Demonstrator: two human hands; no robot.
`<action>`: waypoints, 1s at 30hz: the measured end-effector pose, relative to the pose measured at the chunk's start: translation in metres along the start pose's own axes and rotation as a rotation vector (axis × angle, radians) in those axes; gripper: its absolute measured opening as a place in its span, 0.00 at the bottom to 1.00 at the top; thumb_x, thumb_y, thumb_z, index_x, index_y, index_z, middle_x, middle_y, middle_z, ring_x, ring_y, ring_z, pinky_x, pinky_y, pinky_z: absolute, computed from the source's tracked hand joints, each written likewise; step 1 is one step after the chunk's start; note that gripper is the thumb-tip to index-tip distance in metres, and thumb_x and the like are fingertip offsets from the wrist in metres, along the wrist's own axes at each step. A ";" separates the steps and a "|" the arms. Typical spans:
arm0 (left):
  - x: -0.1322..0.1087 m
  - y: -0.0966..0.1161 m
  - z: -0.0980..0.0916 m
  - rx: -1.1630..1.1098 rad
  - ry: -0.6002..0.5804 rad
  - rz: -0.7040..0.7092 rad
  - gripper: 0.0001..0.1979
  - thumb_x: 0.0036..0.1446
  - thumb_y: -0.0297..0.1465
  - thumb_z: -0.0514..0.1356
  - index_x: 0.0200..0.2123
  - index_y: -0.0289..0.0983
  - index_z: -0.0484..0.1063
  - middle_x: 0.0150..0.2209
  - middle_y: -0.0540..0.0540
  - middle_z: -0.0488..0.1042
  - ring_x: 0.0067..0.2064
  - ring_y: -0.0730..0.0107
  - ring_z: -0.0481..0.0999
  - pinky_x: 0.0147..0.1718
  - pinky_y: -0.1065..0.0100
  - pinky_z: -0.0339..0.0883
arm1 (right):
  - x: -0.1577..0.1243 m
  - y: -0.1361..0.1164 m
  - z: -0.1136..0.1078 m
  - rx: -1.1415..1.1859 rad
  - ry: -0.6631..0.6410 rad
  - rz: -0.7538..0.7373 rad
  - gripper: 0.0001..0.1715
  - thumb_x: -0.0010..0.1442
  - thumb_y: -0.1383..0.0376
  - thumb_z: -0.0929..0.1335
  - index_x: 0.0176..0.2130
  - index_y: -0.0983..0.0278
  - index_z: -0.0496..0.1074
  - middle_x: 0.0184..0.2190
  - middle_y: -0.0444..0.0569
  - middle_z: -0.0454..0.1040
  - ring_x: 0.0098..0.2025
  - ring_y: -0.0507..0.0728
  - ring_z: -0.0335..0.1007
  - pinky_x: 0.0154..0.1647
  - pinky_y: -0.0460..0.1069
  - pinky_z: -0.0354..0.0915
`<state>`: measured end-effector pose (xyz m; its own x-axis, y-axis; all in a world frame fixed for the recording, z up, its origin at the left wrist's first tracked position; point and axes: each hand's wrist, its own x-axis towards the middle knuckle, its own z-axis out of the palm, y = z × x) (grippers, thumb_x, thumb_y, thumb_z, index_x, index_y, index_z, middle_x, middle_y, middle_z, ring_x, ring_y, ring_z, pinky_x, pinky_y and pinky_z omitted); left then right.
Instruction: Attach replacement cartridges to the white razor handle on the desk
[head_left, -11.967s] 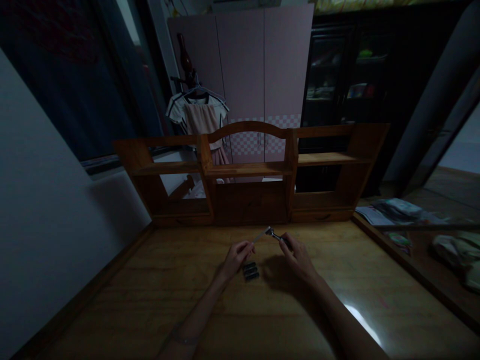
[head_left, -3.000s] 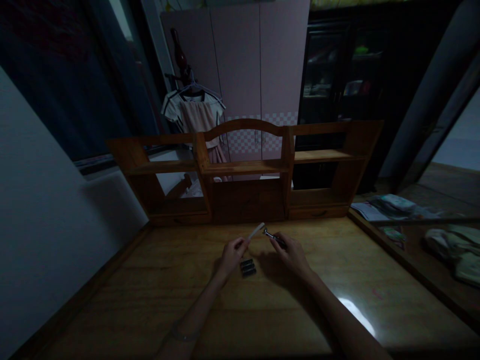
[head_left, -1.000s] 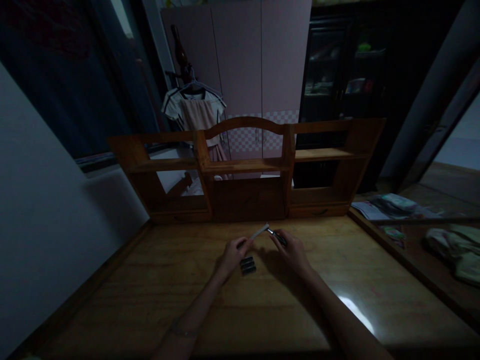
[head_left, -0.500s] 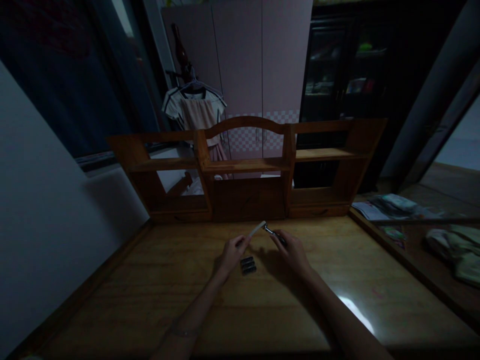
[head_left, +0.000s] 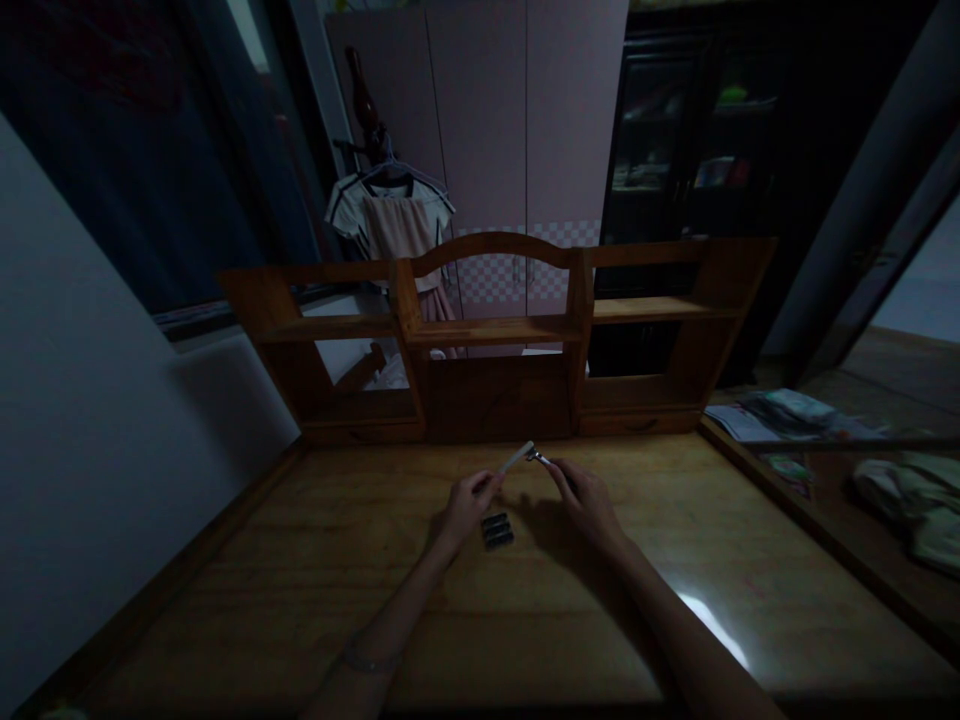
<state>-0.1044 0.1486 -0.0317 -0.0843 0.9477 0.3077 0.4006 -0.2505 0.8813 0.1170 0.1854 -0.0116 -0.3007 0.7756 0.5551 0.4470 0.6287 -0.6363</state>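
Over a wooden desk point(head_left: 300, 590) my left hand point(head_left: 466, 507) pinches a slim white stick-like object point(head_left: 515, 459) that points up and to the right. My right hand point(head_left: 586, 498) is closed on a small dark metal tool point(head_left: 538, 458) whose shiny tip touches the white object's end. Just below and between the hands, a few small dark cylinders point(head_left: 496, 529) lie side by side on the desk. The light is dim, so fine detail of the held items is lost.
A wooden shelf unit point(head_left: 495, 335) stands along the desk's far edge. A white wall point(head_left: 90, 430) borders the left side. Papers point(head_left: 787, 415) and a bundle of cloth point(head_left: 911, 505) lie on a surface to the right. Hanging clothes point(head_left: 390, 225) and a pink wardrobe stand behind.
The hands stay close together over the cylinders; the tool tip and the white object's end have parted slightly and met again, with small shifts of both hands.
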 end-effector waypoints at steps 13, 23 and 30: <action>-0.001 -0.001 0.001 0.027 0.005 -0.004 0.21 0.59 0.45 0.52 0.27 0.34 0.71 0.24 0.51 0.68 0.27 0.72 0.65 0.27 0.73 0.56 | -0.001 -0.006 -0.003 -0.004 -0.014 -0.041 0.14 0.66 0.58 0.60 0.45 0.59 0.70 0.38 0.49 0.74 0.39 0.57 0.70 0.40 0.50 0.64; -0.001 0.001 0.000 0.033 0.024 0.018 0.20 0.59 0.43 0.53 0.26 0.34 0.71 0.24 0.50 0.69 0.28 0.72 0.66 0.27 0.73 0.55 | 0.000 -0.002 -0.001 -0.008 0.010 -0.059 0.14 0.66 0.58 0.61 0.45 0.59 0.71 0.38 0.49 0.74 0.39 0.57 0.70 0.40 0.50 0.65; -0.001 0.002 -0.002 0.046 0.051 0.023 0.20 0.60 0.43 0.52 0.27 0.34 0.70 0.23 0.51 0.66 0.26 0.74 0.63 0.25 0.73 0.53 | 0.000 -0.006 -0.004 0.009 0.006 -0.082 0.14 0.66 0.59 0.60 0.45 0.59 0.71 0.39 0.49 0.74 0.40 0.57 0.70 0.41 0.50 0.65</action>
<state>-0.1051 0.1467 -0.0299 -0.1205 0.9301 0.3469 0.4442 -0.2619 0.8568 0.1177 0.1812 -0.0050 -0.3310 0.7212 0.6085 0.4138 0.6905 -0.5933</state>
